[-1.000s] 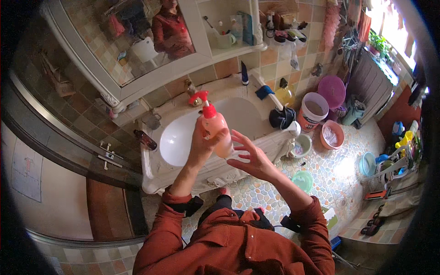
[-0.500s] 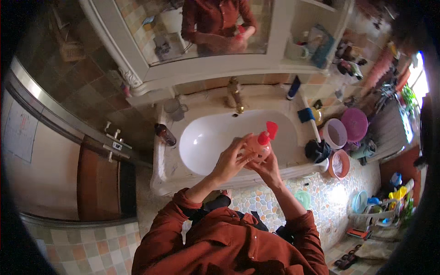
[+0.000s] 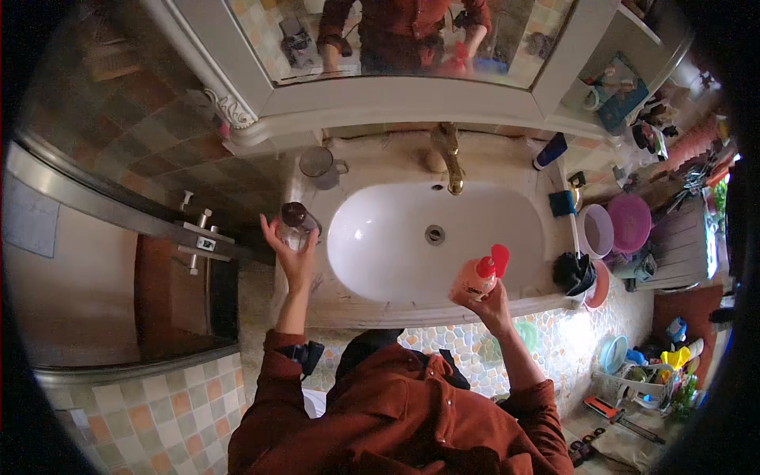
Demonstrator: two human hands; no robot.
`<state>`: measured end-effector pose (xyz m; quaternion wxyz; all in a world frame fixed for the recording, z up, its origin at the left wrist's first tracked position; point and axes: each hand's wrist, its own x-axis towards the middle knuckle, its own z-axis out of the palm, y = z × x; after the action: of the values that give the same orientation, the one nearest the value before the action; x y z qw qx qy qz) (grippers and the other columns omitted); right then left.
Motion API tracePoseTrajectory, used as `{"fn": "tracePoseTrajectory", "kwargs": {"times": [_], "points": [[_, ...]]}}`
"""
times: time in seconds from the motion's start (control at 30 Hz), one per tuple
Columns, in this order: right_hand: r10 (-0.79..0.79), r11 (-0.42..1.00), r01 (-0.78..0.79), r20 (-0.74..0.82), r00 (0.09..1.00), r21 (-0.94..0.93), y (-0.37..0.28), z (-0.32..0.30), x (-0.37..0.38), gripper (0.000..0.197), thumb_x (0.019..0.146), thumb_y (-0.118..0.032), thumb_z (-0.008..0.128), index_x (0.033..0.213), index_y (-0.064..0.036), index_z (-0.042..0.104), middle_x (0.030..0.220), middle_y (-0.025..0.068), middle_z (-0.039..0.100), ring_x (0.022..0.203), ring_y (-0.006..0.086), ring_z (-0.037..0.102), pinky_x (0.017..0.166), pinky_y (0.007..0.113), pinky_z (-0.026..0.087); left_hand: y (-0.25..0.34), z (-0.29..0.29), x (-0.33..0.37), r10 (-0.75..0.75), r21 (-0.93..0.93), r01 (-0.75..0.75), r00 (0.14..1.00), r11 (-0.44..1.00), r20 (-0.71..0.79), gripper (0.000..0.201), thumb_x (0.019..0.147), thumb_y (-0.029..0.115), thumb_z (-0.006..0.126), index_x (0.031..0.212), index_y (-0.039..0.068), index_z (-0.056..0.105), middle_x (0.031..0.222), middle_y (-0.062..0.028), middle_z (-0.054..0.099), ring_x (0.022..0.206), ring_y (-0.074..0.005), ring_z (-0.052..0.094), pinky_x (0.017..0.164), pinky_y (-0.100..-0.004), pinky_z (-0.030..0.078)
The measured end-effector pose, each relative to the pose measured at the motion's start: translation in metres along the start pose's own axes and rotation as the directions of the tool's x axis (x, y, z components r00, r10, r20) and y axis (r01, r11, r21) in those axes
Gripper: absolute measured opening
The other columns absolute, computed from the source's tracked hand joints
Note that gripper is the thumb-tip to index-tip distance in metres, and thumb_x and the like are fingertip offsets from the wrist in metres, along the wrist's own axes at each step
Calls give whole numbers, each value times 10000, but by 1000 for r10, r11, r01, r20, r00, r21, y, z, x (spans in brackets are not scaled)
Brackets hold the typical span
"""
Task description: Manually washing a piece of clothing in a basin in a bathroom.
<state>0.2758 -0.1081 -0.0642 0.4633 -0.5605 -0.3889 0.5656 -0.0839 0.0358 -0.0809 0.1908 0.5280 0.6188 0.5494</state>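
Person's right hand (image 3: 495, 309) gripping a pink pump bottle (image 3: 470, 280), basin's (image 3: 396, 269) five o'clock, left hand (image 3: 294, 258), grip spread wide around a dark bottle (image 3: 295, 215), counter's (image 3: 380, 154) nine o'clock

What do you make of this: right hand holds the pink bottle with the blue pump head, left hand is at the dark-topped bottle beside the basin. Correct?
Not quite: the pump head is red, as the head view shows. The right hand does hold the pink bottle, and the left hand is at the dark-topped bottle beside the basin.
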Motion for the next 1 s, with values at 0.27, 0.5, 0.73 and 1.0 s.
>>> {"fn": "tracePoseTrajectory", "kwargs": {"times": [0.27, 0.5, 0.73, 1.0], "points": [[-4, 1000, 4, -44, 999, 9, -3, 4, -8, 679, 714, -89, 793, 1277, -68, 414, 1173, 56, 540, 1079, 172, 539, 918, 344, 471, -65, 19, 28, -117, -21, 123, 978, 992, 173, 565, 718, 123, 778, 1205, 28, 509, 1056, -89, 588, 996, -204, 566, 884, -312, 440], [-42, 999, 46, -141, 989, 22, 11, -7, -8, 713, 719, -120, 795, 1301, -55, 387, 1181, 64, 529, 1075, 160, 534, 920, 328, 463, 41, 57, -10, 88, -241, 24, 892, 970, 443, 523, 711, 94, 775, 1165, 51, 520, 1100, -71, 578, 988, -174, 572, 873, -296, 455], [-138, 977, 184, -338, 931, 106, 13, -46, 21, 687, 720, -98, 790, 1285, -65, 399, 1135, 22, 521, 1042, 134, 527, 891, 300, 464, 96, 77, -37, 162, -277, 30, 751, 960, 641, 554, 691, 57, 777, 1176, 54, 511, 1139, -71, 558, 1015, -176, 563, 885, -295, 457], [-347, 903, 429, -597, 724, -4, 15, -138, 121, 693, 645, -65, 810, 1230, -67, 438, 1127, 40, 542, 1016, 173, 553, 871, 304, 470, 111, 65, -62, 208, -230, -81, 767, 970, 607, 553, 687, 19, 753, 1183, 48, 511, 1151, -80, 547, 1016, -192, 545, 878, -310, 453]]}}
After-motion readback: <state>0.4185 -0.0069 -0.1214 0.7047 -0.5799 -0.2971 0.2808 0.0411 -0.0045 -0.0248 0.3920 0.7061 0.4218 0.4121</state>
